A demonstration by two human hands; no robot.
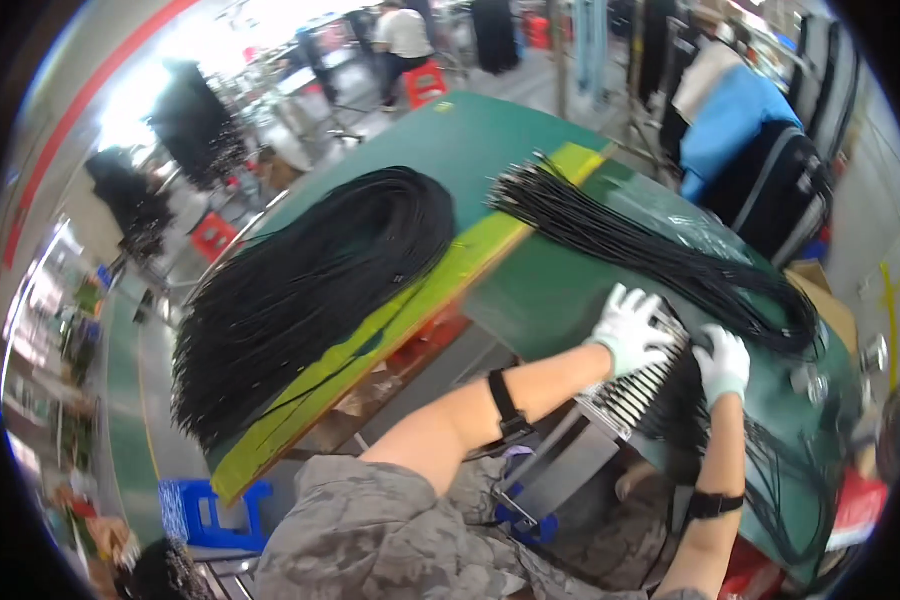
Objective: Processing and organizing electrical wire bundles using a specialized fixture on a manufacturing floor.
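A green table [490,120] takes up the middle of the view, with a red-edged wall and a blurred workroom beyond it. The largest thing on it is a thick, curved heap of black cords [320,270] at the left, its loose ends fanned toward the lower left. Across the table runs a long yellow-green strip [480,255], reaching from the near left to the far side. A second, slimmer black bundle [660,255] starts on the strip's far end and sweeps right, near a sheet of clear plastic [685,212]. In front of the person stands a grey metal box [565,465], and at its upper end a slatted rack [635,395] of pale and dark bars slants between the two forearms. Black strands [682,390] lie along the rack's right side. The white-gloved left hand [630,330] lies over the rack's upper left part, fingers spread apart. The gloved right hand [724,365] is beside the strands, fingers bent toward them; whether they close on any cannot be told. Smallest are the black bands around the forearms, one [504,400] on the left and one [715,505] on the right.
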